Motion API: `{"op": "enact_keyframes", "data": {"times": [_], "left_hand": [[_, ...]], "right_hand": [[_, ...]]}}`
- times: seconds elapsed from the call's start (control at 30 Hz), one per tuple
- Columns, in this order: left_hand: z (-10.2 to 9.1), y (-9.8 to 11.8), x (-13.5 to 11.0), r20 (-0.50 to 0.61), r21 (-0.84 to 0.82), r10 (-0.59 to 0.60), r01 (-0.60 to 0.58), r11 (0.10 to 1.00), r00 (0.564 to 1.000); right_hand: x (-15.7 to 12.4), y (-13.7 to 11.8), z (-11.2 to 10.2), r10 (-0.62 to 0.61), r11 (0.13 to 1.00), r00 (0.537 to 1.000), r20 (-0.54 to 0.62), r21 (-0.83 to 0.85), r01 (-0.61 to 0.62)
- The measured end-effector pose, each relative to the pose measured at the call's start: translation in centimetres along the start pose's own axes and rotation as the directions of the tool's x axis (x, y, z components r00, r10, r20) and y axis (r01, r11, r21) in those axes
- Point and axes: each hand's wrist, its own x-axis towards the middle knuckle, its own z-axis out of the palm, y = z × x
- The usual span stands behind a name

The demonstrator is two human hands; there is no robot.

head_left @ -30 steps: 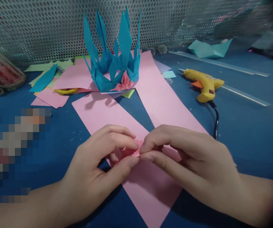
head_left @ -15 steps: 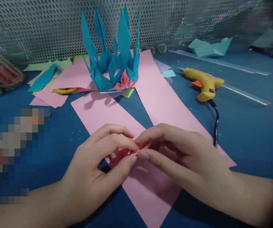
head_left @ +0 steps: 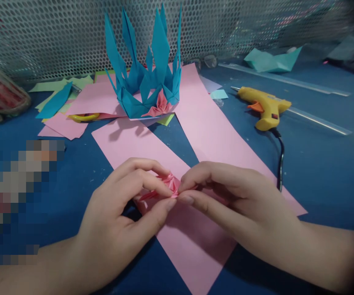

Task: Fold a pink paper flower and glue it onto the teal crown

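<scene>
Between my two hands is a small pink folded-paper flower (head_left: 173,182), partly covered by my fingers. My left hand (head_left: 124,209) pinches its left and lower side between thumb and fingers. With thumb and forefinger, my right hand (head_left: 235,200) grips its right side. Both hands are above a long pink paper strip (head_left: 195,262) lying on the blue table. Behind them stands a crown of folded blue paper (head_left: 161,49) with tall points, and a similar pink paper flower (head_left: 161,105) sits at its front.
At the right lies a yellow hot glue gun (head_left: 264,104) with a black cord, near clear glue sticks (head_left: 318,121). Paper scraps (head_left: 62,125) and a yellow-handled tool (head_left: 84,117) lie at the left. A perforated metal panel (head_left: 66,37) closes off the back.
The fingers of both hands have shifted slightly around the pink paper flower. More of its folded petals now shows between them. The crown and glue gun stay put.
</scene>
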Motion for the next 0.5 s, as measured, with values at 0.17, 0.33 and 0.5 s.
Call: {"op": "enact_keyframes", "data": {"times": [0.17, 0.33, 0.5], "left_hand": [[-0.05, -0.14, -0.08, -0.028, -0.011, -0.019, 0.018, 1.0, 0.999], [0.12, -0.18, 0.01, -0.047, -0.021, -0.036, 0.036, 0.999, 0.998], [0.28, -0.22, 0.28, -0.056, -0.036, -0.06, 0.058, 0.998, 0.997]], "right_hand": [[0.08, -0.09, -0.05, -0.021, 1.0, 1.0, -0.013, -0.019, 0.02], [0.08, -0.03, -0.05, -0.025, 0.999, 0.999, -0.025, -0.023, 0.024], [0.13, 0.06, -0.03, -0.008, 1.0, 1.0, -0.027, -0.015, 0.008]]}}
